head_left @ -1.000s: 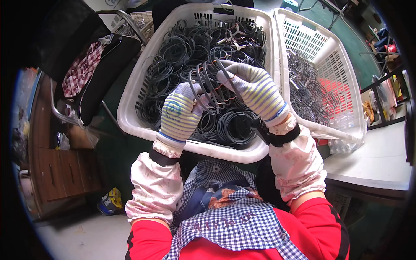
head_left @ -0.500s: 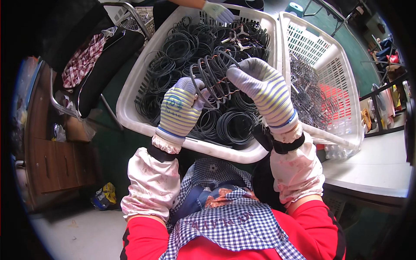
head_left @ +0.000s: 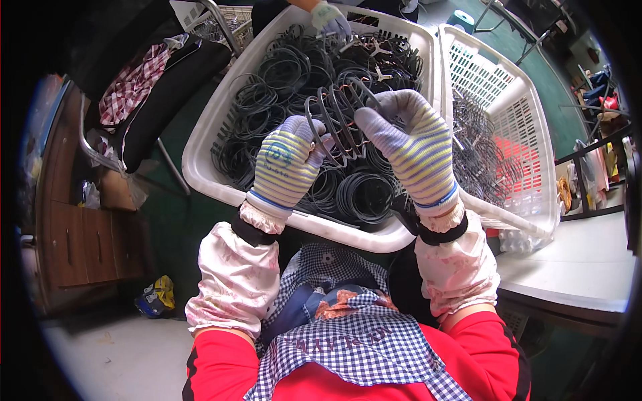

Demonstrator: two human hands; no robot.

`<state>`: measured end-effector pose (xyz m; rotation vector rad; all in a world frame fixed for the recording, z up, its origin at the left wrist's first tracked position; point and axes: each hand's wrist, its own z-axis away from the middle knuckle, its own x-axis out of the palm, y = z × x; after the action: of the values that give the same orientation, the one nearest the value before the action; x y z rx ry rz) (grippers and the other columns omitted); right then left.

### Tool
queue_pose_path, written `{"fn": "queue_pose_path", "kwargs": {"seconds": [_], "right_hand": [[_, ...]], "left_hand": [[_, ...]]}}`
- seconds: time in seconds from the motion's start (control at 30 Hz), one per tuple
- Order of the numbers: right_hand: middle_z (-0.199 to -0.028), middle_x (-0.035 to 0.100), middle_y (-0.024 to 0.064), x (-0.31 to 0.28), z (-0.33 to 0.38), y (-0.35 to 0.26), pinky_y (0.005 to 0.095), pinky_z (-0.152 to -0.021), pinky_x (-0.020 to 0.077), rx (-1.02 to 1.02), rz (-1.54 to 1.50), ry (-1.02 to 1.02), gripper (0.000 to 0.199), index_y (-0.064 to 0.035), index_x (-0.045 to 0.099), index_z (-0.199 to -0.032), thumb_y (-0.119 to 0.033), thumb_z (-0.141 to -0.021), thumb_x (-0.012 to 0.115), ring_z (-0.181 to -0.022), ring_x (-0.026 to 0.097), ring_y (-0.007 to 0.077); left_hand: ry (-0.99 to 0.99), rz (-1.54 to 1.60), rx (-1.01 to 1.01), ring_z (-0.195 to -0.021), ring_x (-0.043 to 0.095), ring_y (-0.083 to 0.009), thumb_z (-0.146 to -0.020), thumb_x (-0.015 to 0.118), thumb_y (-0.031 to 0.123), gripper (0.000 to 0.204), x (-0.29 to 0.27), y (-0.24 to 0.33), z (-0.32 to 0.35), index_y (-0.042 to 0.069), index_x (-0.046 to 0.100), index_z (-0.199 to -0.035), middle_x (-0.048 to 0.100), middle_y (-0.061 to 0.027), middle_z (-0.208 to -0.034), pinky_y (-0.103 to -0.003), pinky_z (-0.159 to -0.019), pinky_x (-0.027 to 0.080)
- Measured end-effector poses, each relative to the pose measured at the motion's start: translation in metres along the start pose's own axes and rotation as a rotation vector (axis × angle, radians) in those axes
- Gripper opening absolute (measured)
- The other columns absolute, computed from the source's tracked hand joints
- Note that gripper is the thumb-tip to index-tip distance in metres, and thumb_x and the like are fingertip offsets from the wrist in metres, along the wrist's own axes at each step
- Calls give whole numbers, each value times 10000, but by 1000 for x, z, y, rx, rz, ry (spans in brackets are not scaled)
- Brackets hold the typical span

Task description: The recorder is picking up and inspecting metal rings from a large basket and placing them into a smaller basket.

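Between my gloved hands a dark wire coil [head_left: 338,120] is stretched out, its several loops apart and small copper-coloured spots showing on them. My left hand [head_left: 289,157] pinches the coil's left end between thumb and fingers. At the other end, my right hand [head_left: 411,140] has its fingers and thumb closed on the loops. Both hands wear striped white, yellow and purple gloves. Below the held coil lie many similar dark wire coils [head_left: 364,197], heaped in a white plastic basket [head_left: 294,220].
A second white basket [head_left: 538,144] with thinner wire pieces stands on the right, beside a white tabletop [head_left: 568,267]. Another person's gloved hand [head_left: 331,20] reaches into the far side of the first basket. A black chair [head_left: 177,100] and a wooden cabinet [head_left: 87,247] are on the left.
Both hands still hold the coil, which has shifted slightly to the right. The other person's hand has drawn a little leftward. The whole view has moved slightly.
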<state>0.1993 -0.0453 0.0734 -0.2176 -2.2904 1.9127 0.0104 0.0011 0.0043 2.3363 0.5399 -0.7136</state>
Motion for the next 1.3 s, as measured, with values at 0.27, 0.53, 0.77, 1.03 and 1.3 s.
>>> {"fn": "queue_pose_path", "kwargs": {"seconds": [0.27,0.53,0.77,1.03,1.3], "right_hand": [[-895,700,78,-1,-4,12,276,-791,510,-563,563,-36,154,-26,689,-910,-143,-864,776,-855,659,146],[-960,702,87,-15,-16,27,266,-789,511,-242,191,116,170,-17,698,-1095,-121,-991,614,-865,638,125],[-1047,713,136,-10,-26,39,382,-896,505,-584,342,-59,189,-44,711,-1069,-94,-887,692,-968,670,328],[-1009,724,114,-14,-32,36,390,-883,502,-807,538,-78,180,-45,720,-993,-124,-832,726,-956,670,321],[-1038,708,137,-22,-30,47,340,-872,525,-491,327,52,246,-44,687,-1165,-29,-923,643,-972,674,282]], "left_hand": [[18,27,-47,-732,642,-324,-886,701,96,163,-3,4,1,51,650,-1034,654,-133,-833,-380,-664,520],[9,606,-590,-662,603,-34,-971,671,185,142,-2,-10,8,65,651,-1044,654,24,-790,-194,-577,464],[-44,998,-872,-569,550,-37,-989,647,266,185,-4,-9,4,82,646,-989,648,19,-765,-181,-492,419],[-142,1087,-870,-598,556,-58,-1010,582,246,204,-12,-7,6,52,640,-1032,644,-9,-785,-188,-522,437],[-62,1341,-973,-707,613,-124,-993,592,234,199,-22,-15,10,50,657,-1036,671,-73,-891,-222,-602,503]]}}
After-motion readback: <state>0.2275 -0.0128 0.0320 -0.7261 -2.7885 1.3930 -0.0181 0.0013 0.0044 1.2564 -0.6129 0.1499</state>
